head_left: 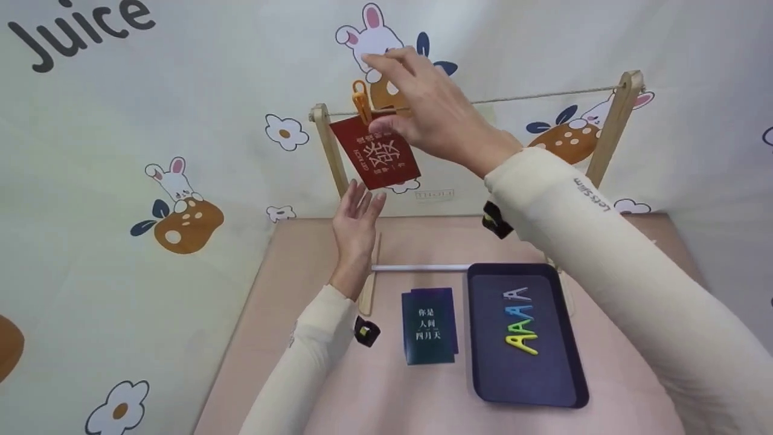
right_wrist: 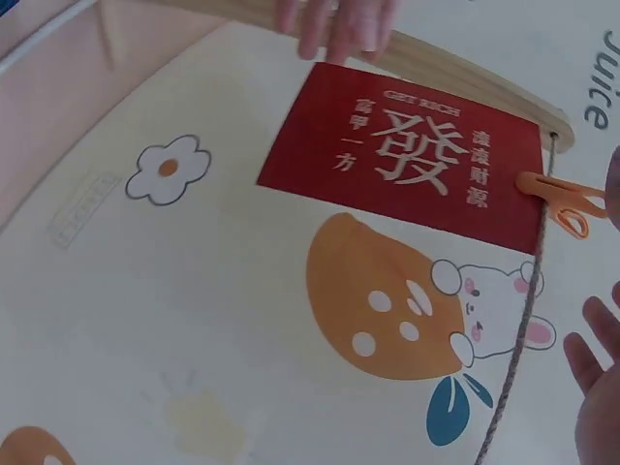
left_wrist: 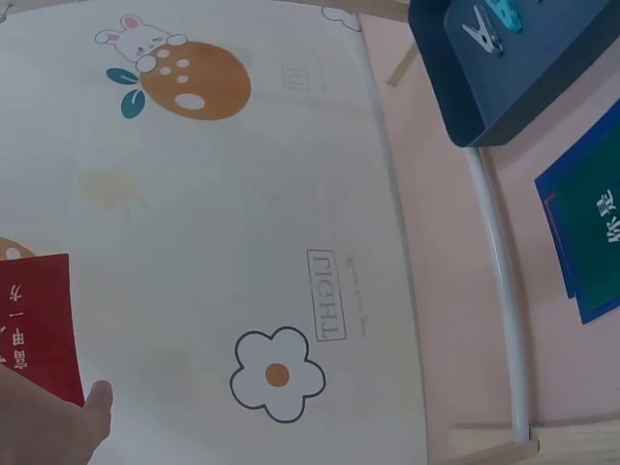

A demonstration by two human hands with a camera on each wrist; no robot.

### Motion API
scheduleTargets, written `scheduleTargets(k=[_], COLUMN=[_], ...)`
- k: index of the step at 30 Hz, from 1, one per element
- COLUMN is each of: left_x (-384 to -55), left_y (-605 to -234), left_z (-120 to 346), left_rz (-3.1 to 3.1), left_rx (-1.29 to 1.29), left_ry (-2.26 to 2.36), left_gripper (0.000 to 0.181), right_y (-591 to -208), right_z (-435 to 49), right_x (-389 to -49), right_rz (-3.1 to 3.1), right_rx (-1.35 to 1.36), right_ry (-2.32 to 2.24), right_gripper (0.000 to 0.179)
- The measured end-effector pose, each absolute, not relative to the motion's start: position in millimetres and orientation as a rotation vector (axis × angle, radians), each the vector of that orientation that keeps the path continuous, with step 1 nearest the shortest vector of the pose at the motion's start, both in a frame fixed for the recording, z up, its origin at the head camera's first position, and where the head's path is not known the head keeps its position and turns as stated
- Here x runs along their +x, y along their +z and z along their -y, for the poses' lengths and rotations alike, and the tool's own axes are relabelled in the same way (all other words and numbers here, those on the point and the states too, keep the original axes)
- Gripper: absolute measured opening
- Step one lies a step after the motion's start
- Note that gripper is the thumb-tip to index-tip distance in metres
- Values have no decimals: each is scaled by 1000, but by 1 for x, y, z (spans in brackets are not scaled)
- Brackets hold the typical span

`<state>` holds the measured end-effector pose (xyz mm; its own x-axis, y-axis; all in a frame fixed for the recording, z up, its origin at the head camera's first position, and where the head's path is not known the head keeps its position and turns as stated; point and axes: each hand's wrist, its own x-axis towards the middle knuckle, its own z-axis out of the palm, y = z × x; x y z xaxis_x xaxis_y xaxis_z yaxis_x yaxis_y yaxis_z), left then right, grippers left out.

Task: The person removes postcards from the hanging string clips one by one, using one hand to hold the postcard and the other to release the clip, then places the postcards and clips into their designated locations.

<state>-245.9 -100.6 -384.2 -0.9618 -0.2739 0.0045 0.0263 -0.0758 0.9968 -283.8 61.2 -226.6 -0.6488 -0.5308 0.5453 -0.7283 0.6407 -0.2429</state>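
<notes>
A red card [head_left: 386,154] with pale Chinese characters hangs from a rope [head_left: 543,95], held at its upper edge by an orange clothespin [head_left: 361,103]. My right hand [head_left: 438,106] is raised beside the clothespin, its fingers spread apart from the thumb. The thumb overlaps the card in the head view; in the right wrist view, part of the right hand [right_wrist: 601,387] shows at the right edge. Just under the card, my left hand [head_left: 355,226] reaches up with extended fingers. Its fingertips [right_wrist: 339,24] come close to the card's lower edge in the right wrist view.
Wooden posts [head_left: 613,133] carry the rope, with a white rod [head_left: 420,267] low between them. A dark tray [head_left: 525,380] with several coloured clothespins [head_left: 520,326] lies at right. Left of it are stacked cards [head_left: 429,338], green on top. A printed cloth [head_left: 229,90] hangs behind.
</notes>
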Motion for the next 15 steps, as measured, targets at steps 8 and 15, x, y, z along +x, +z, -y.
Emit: scheduleTargets(k=[8, 15], left_x=[-251, -253], left_y=[-383, -382], left_z=[98, 95], left_rz=[1893, 1603], left_rx=[315, 326], left_ry=[-2219, -2415], left_gripper=[66, 48], right_y=[-210, -209], right_z=[-36, -23], right_x=[-288, -292], right_rz=[2765, 2817], right_rx=[746, 686], right_ry=[924, 1101], right_gripper=[75, 70])
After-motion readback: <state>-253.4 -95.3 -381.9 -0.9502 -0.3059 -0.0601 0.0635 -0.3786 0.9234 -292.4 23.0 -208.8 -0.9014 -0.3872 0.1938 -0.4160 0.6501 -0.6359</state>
